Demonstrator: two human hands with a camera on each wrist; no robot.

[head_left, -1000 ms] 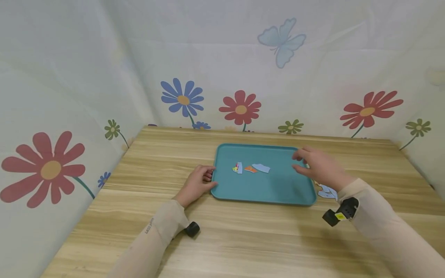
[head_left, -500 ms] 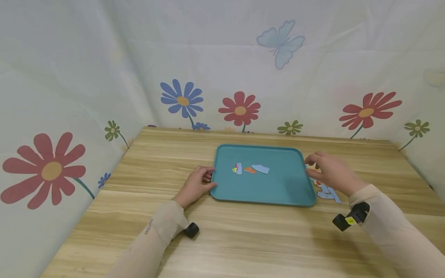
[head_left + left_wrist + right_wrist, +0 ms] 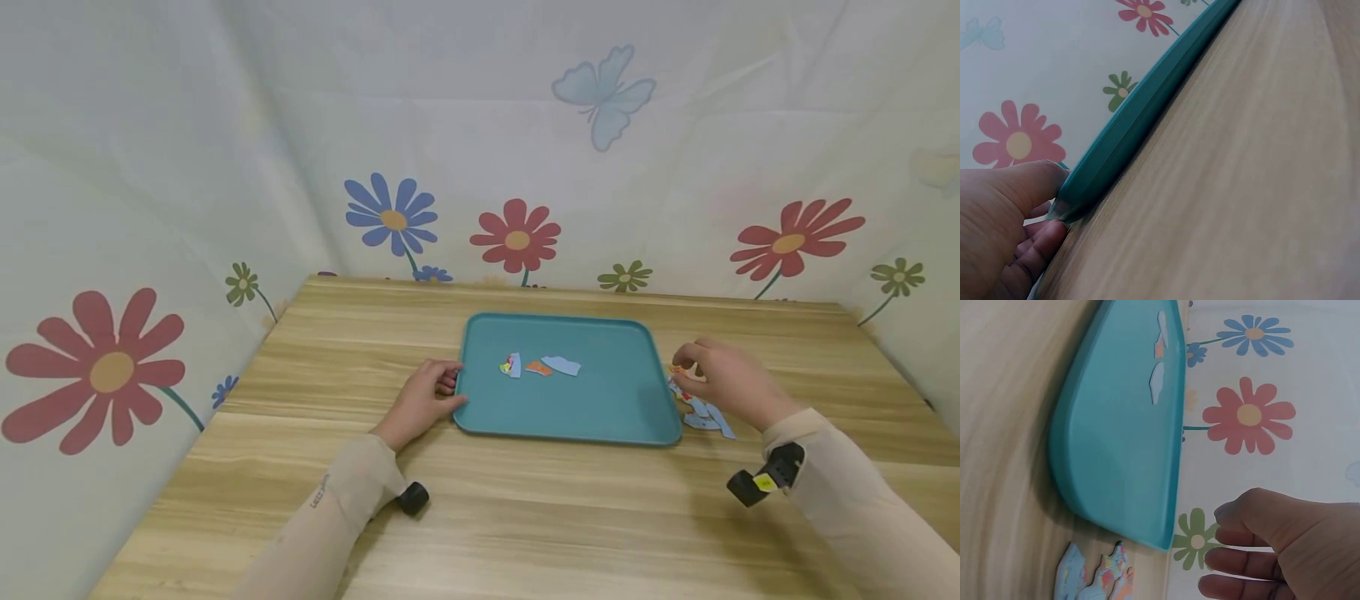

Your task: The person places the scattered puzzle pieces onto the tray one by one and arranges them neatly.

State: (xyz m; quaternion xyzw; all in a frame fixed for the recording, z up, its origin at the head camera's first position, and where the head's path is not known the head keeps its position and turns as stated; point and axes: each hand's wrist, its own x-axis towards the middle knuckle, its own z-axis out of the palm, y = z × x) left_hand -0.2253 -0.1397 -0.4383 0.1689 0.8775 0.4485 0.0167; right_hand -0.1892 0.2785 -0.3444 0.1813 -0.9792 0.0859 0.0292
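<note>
A teal tray [image 3: 592, 412] lies on the wooden table, with three puzzle pieces on it. One is light blue with a colourful edge [image 3: 513, 365], one is an orange piece [image 3: 538, 367], and one is a pale blue piece [image 3: 562, 365]. My left hand [image 3: 422, 402] grips the tray's left edge; in the left wrist view its thumb is on the rim and its fingers are at the side. My right hand [image 3: 731, 379] is over a pile of loose puzzle pieces [image 3: 705, 417], fingers loosely bent and holding nothing, and hides part of the pile.
The loose pieces lie close against the tray's right side, some overlapping. A white cloth backdrop [image 3: 435, 108] with printed flowers stands behind the wooden table [image 3: 525, 517] and along its left side.
My right hand has moved right, from above the tray's right part to over the loose pieces. The left hand and the three pieces on the tray have stayed put.
</note>
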